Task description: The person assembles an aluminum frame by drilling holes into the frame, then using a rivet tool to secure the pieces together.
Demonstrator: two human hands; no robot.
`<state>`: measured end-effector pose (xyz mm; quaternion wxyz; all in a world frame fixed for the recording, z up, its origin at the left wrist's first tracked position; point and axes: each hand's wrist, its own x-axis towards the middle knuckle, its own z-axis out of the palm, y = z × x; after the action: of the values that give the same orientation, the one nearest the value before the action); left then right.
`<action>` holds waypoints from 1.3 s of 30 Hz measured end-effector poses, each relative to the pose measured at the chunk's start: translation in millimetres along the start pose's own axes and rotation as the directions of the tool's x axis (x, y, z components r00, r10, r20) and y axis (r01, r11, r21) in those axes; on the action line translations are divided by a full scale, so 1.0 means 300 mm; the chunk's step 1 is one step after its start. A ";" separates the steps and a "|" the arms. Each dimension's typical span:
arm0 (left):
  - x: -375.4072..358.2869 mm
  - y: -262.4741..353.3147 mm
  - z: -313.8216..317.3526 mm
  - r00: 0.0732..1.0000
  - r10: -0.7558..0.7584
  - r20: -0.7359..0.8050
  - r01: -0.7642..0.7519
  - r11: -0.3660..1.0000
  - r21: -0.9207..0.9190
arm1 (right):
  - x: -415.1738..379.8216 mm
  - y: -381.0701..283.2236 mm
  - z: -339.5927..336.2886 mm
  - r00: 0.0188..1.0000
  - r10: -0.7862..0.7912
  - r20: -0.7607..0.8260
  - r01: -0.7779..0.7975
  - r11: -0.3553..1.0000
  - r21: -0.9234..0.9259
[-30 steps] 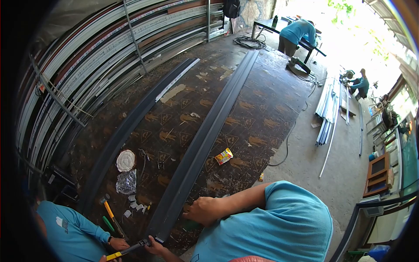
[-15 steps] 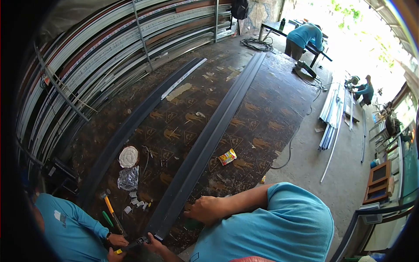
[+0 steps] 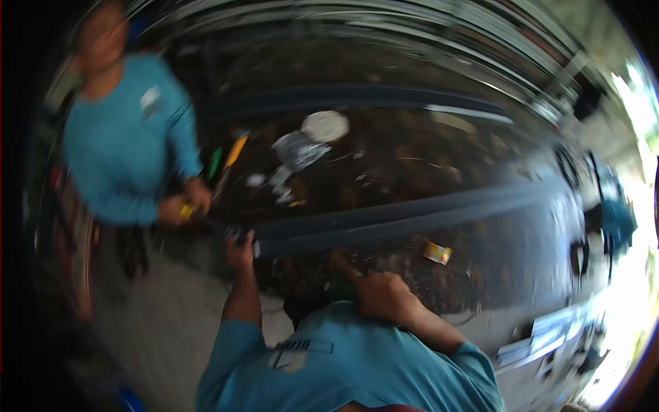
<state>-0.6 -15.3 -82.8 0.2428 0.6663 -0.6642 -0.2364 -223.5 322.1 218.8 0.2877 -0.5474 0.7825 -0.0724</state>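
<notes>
At the near end of the long dark profile, the left hand seems to grip it; the right hand rests curled on the surface, holding nothing I can make out.

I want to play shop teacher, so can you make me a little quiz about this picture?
1. True or false: the left hand is at the end of the long dark strip.
2. What colour is the co-worker's shirt? A red, B teal, C white.
3. Which hand lies nearer the yellow packet?

Key: 1 true. 2 B. 3 the right hand. The picture is blurred, so finer details cannot be told.
</notes>
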 end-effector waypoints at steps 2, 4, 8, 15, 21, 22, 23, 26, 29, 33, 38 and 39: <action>-0.017 0.039 -0.034 0.992 -0.103 0.074 0.100 0.994 0.033 | 0.012 -0.019 -0.018 0.994 -0.031 0.104 0.036 0.998 -0.046; -0.039 0.042 0.004 0.982 -0.172 -0.072 0.178 0.979 0.097 | 0.025 -0.034 -0.030 0.984 -0.018 0.176 0.036 0.994 -0.100; -0.023 0.023 -0.020 0.994 -0.107 0.010 0.107 0.985 -0.134 | 0.034 -0.036 -0.010 0.992 -0.004 0.128 0.015 0.996 -0.083; -0.039 0.070 -0.038 0.997 -0.072 -0.027 0.070 0.996 -0.056 | 0.042 -0.066 0.003 0.981 0.094 0.171 -0.072 0.989 -0.129; -0.148 0.176 -0.056 0.965 -0.227 -0.134 0.223 0.974 -0.046 | 0.043 -0.057 0.008 0.992 0.096 0.082 -0.091 0.994 -0.066; -0.159 0.171 -0.032 0.951 -0.226 -0.213 0.222 0.974 -0.042 | 0.054 -0.071 -0.004 0.995 0.092 0.040 -0.092 0.996 -0.009; -0.161 0.167 -0.013 0.928 -0.227 -0.297 0.225 0.973 -0.040 | 0.077 -0.091 -0.021 0.997 0.083 -0.004 -0.082 0.996 0.045; -0.156 0.161 -0.038 0.938 -0.163 -0.305 0.160 0.987 -0.036 | 0.146 -0.190 -0.107 0.998 0.019 -0.062 -0.005 0.974 0.225; -0.138 0.159 -0.056 0.949 -0.193 -0.250 0.199 0.980 -0.001 | 0.298 -0.324 -0.170 0.995 -0.076 -0.064 0.098 0.853 0.512; -0.143 0.191 -0.088 0.937 -0.278 -0.211 0.270 0.961 -0.066 | 0.508 -0.468 -0.131 0.984 -0.128 -0.123 0.175 0.815 0.552; -0.131 0.177 -0.106 0.951 -0.242 -0.195 0.229 0.970 -0.084 | 0.678 -0.529 -0.014 0.987 -0.133 -0.091 0.157 0.917 0.367; -0.122 0.178 -0.120 0.959 -0.220 -0.177 0.210 0.975 -0.073 | 0.695 -0.527 0.002 0.988 -0.134 -0.071 0.151 0.918 0.367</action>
<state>-19.0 21.6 -21.4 0.2938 0.7467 -0.5561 -0.2163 -143.3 73.2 208.6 0.3626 -0.5368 0.7189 -0.2520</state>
